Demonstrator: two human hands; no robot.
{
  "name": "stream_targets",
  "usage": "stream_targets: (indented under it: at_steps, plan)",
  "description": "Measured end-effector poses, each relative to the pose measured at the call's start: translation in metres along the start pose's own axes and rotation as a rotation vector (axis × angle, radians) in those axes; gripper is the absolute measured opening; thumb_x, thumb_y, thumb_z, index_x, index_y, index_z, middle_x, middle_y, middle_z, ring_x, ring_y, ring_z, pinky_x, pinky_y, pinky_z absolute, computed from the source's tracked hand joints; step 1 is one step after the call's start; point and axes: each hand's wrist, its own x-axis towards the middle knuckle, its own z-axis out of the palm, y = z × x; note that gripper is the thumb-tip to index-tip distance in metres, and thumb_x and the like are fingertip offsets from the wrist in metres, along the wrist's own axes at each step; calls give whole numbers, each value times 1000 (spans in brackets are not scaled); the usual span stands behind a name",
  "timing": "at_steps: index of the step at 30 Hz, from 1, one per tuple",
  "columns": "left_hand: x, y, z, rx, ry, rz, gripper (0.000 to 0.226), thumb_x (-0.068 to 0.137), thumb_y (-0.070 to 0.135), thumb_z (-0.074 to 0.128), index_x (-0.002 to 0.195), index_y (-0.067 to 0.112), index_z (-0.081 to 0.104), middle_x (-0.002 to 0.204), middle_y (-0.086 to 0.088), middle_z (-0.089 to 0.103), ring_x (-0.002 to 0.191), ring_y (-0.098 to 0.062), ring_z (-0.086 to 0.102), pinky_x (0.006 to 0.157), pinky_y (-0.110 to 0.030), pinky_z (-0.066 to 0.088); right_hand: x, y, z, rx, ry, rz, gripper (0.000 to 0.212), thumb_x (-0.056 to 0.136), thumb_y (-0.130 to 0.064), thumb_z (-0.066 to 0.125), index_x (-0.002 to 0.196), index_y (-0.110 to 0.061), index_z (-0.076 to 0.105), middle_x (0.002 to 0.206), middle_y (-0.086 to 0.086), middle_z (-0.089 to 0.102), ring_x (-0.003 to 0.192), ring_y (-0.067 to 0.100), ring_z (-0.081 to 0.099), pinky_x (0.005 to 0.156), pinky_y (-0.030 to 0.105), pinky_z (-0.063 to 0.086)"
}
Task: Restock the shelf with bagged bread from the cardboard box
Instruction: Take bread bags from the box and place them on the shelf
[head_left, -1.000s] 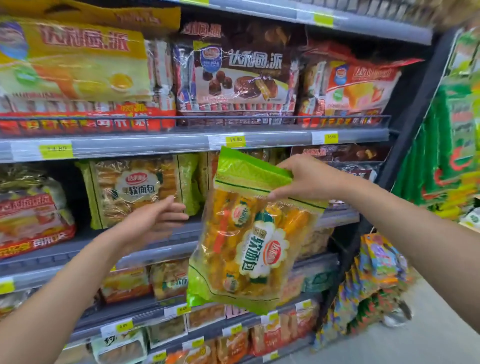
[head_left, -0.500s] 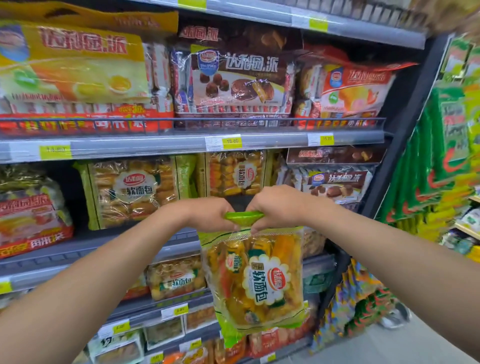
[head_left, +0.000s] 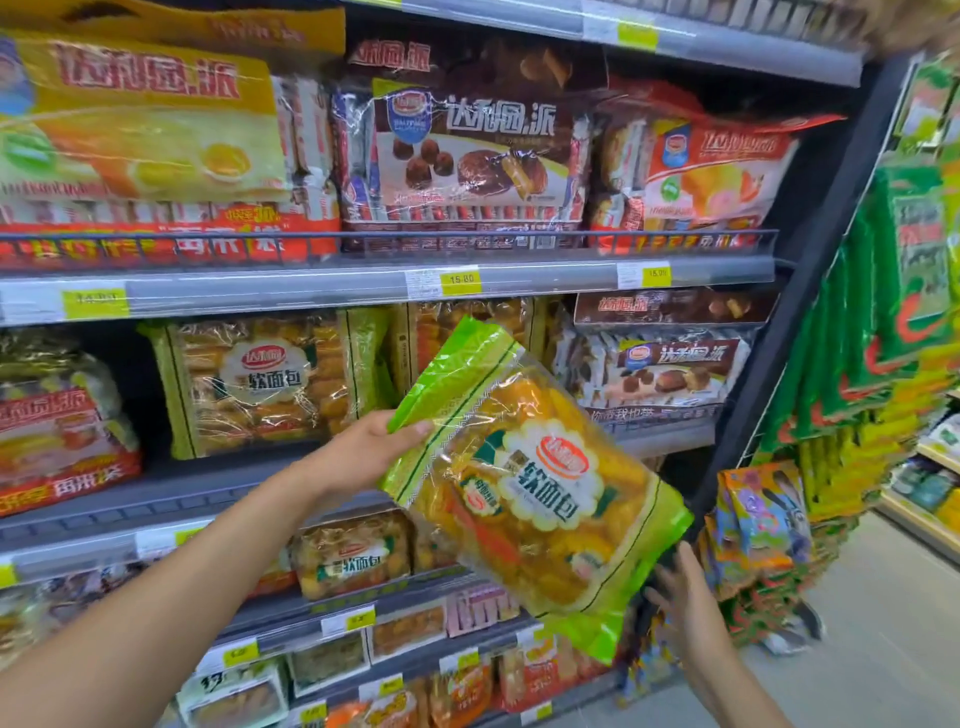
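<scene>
While the right hand (head_left: 693, 608) hovers with its fingers spread and loosely extended just under the lower right edge of the bread bag (head_left: 535, 493), whether the fingertips touch the plastic cannot be told. One such bag is in the air, tilted, its green sealed top pointing up and left. Up and to the left of those fingers, the left hand (head_left: 363, 452) pinches that green top strip, thumb laid across the front and the other fingers curled behind it, hidden. Beyond the left fingers, on the middle shelf (head_left: 332, 288), two bags of the same soft bread show: one standing upright (head_left: 265, 379) to their left, one directly behind the held bag's top (head_left: 467, 322), mostly covered. Right of that sit two brown chocolate-pie packs (head_left: 670, 364), one stacked on the other. Below the left fingers, another bread bag (head_left: 353, 558) lies on a lower shelf. Farther up, the top tier carries three large pie packs: yellow (head_left: 135, 119), brown (head_left: 467, 156) and orange (head_left: 711, 171).
</scene>
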Motion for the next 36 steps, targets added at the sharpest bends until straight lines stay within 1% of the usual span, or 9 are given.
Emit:
stream_targets:
  at_steps: [6, 9, 12, 14, 18, 22, 29, 33, 36]
  plan:
    - [-10, -42, -8, -116, 119, -76, 107, 70, 83, 64, 152, 20, 38, 157, 3, 41, 144, -19, 40, 120, -44, 28, -20, -35, 50, 215, -224, 18, 69, 91, -57, 49, 153, -27, 39, 156, 1, 43, 142, 26, 42, 109, 54, 40]
    - [-25, -55, -16, -287, 177, -162, 75, 93, 53, 61, 151, 15, 36, 157, 1, 40, 147, -22, 32, 120, -50, 26, -4, -40, 65, 147, -269, -49, 74, 95, -58, 49, 158, -32, 21, 161, -18, 16, 153, 13, 10, 122, 48, 9]
    - [-45, -65, -31, -412, 256, -165, 45, 95, 43, 61, 133, 21, 53, 139, 9, 54, 132, -19, 47, 110, -60, 40, 16, -31, 75, -40, -339, -67, 107, 63, -70, 81, 153, -32, 37, 159, -14, 31, 147, 19, 32, 120, 54, 25]
    - [-58, -69, -44, -451, 297, -168, 34, 93, 40, 68, 121, 21, 62, 123, 4, 69, 119, -26, 61, 103, -59, 47, 49, -13, 68, -131, -369, -95, 97, 60, -67, 86, 145, -42, 45, 156, -12, 42, 141, 19, 42, 116, 58, 32]
    - [-80, -80, -83, -496, 320, -138, 60, 77, 17, 85, 131, 13, 58, 112, -11, 76, 101, -31, 72, 89, -52, 57, 29, -42, 124, -235, -470, -125, 96, 62, -64, 86, 145, -39, 46, 154, -14, 43, 140, 18, 43, 116, 56, 33]
    - [-94, -86, -120, -405, 337, -121, 104, 35, 49, 100, 128, 26, 59, 120, -3, 74, 115, -27, 66, 106, -52, 46, 6, -67, 185, -306, -502, -177, 113, 58, -68, 85, 153, -32, 36, 152, -14, 39, 143, 18, 36, 119, 54, 28]
    - [-100, -119, -190, -257, 543, -144, 79, 76, 39, 86, 144, 29, 47, 143, 5, 58, 127, -16, 57, 114, -48, 41, 18, -78, 287, -375, -610, -296, 100, 50, -74, 84, 138, -37, 53, 141, -10, 58, 127, 16, 57, 112, 49, 42]
    - [-101, -104, -213, -215, 615, -141, 105, 74, 52, 84, 158, 29, 24, 159, 8, 33, 146, -21, 33, 119, -51, 30, 14, -99, 332, -409, -648, -294, 80, 85, -48, 74, 153, -27, 37, 145, -16, 42, 141, 16, 39, 114, 39, 33]
    - [-95, -102, -229, -202, 669, -118, 98, 87, 38, 77, 160, 23, 14, 164, 4, 23, 151, -23, 24, 120, -48, 25, 20, -113, 359, -380, -635, -268, 97, 81, -46, 79, 158, -19, 25, 158, -8, 31, 148, 20, 29, 118, 42, 26]
